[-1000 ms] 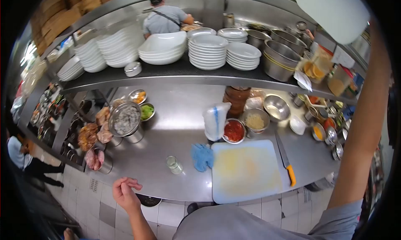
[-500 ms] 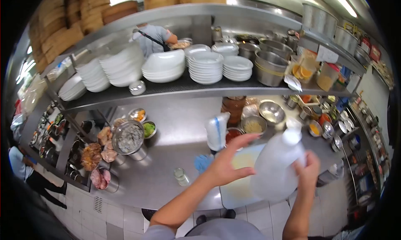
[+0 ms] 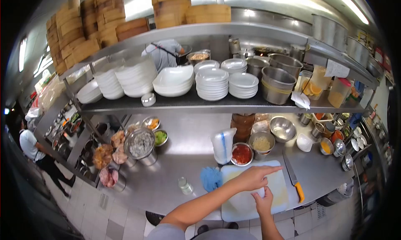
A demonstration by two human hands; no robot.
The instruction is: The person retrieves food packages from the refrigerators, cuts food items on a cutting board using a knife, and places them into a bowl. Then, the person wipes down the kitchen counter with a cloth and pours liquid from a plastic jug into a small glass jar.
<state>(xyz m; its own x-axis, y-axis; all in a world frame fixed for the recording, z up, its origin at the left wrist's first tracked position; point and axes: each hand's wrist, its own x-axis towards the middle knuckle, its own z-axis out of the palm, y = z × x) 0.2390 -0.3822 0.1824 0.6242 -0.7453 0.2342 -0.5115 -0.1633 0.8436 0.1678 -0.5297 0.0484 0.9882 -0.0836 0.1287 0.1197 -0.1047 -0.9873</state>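
Above the cutting board (image 3: 239, 208), my left hand (image 3: 252, 177) has its fingers stretched to the right. Just below it, my right hand (image 3: 264, 202) grips a small white object (image 3: 261, 192), mostly hidden by the fingers. A knife with an orange handle (image 3: 299, 193) lies right of the board. Left of the board are a crumpled blue cloth or glove (image 3: 211, 178) and a small glass jar (image 3: 185, 185). Behind it are a bowl of red sauce (image 3: 242, 154) and a white wrapped item with a blue stripe (image 3: 223, 146).
Bowls and meat surround a metal strainer (image 3: 140, 145) at left. More bowls, including an empty metal one (image 3: 283, 129), stand at right. A shelf (image 3: 217, 108) with stacked plates (image 3: 211, 84) crosses above the counter. Two people (image 3: 163, 54) (image 3: 31, 148) are beyond it and at far left.
The large translucent jug between my hands half a second ago is no longer visible. My hands have come closer together over the board, and the view has shifted, showing more above the shelf.
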